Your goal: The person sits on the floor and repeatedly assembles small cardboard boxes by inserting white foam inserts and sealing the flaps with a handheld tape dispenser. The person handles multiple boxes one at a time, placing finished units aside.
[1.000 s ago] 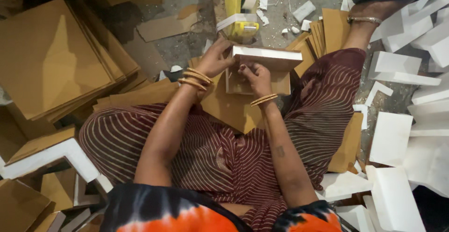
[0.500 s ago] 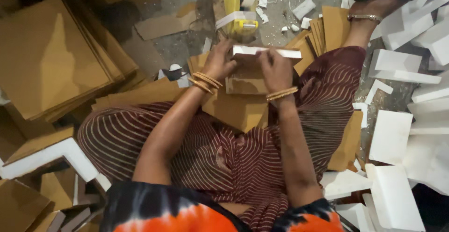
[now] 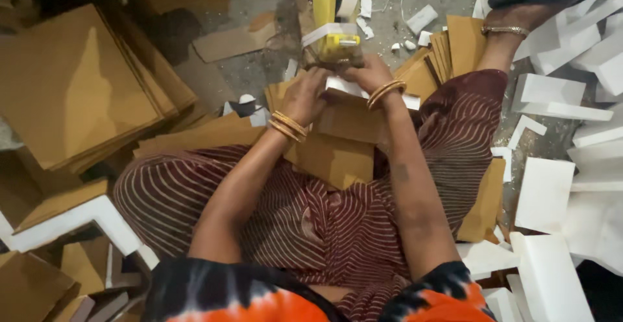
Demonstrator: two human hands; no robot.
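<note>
White foam strip (image 3: 363,91) lies flat along far edge of brown cardboard piece (image 3: 347,124), both gripped at their top edge. Cardboard rests on lap atop more brown sheets. Yellow tape dispenser (image 3: 334,39) with white tape stands upright, just beyond strip, touching it.

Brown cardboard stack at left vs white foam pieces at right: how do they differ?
The cardboard stack is tan, thin flat square sheets piled fairly neatly; the white foam pieces are thicker blocks and strips, scattered loosely at odd angles. The cardboard sheets look larger than most of the foam pieces. Both lie on the floor beside the seated person, untouched by either hand.
</note>
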